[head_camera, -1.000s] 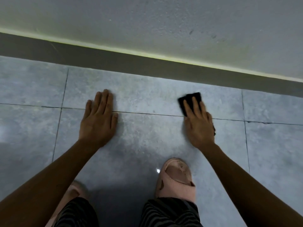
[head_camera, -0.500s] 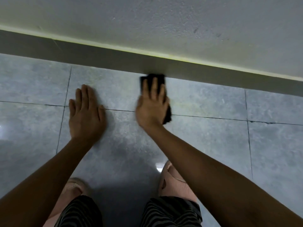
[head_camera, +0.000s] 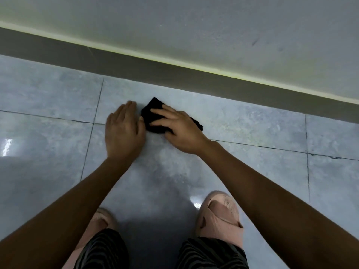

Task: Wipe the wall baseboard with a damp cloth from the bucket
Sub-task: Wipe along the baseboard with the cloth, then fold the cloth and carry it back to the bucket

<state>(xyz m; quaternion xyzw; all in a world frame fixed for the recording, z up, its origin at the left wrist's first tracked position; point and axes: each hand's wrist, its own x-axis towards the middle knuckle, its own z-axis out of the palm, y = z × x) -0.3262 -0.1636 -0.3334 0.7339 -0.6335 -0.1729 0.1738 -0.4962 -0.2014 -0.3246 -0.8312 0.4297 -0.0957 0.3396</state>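
Note:
A small black cloth (head_camera: 152, 115) lies flat on the grey floor tile, a short way in front of the dark grey baseboard (head_camera: 194, 76) that runs along the foot of the pale wall. My right hand (head_camera: 179, 131) presses down on the cloth with straight, spread fingers pointing left. My left hand (head_camera: 123, 131) rests flat on the tile just left of the cloth, its thumb side almost touching the cloth's edge. No bucket is in view.
Glossy grey floor tiles (head_camera: 252, 171) with dark grout lines stretch left and right. My two feet in pink slippers (head_camera: 221, 214) stand below the hands, close to the bottom of the view. The pale wall (head_camera: 213, 32) fills the top.
My right hand has slid the cloth back from the baseboard onto the tile, beside my left hand, and turned its fingers leftward. My left hand stays planted on the floor.

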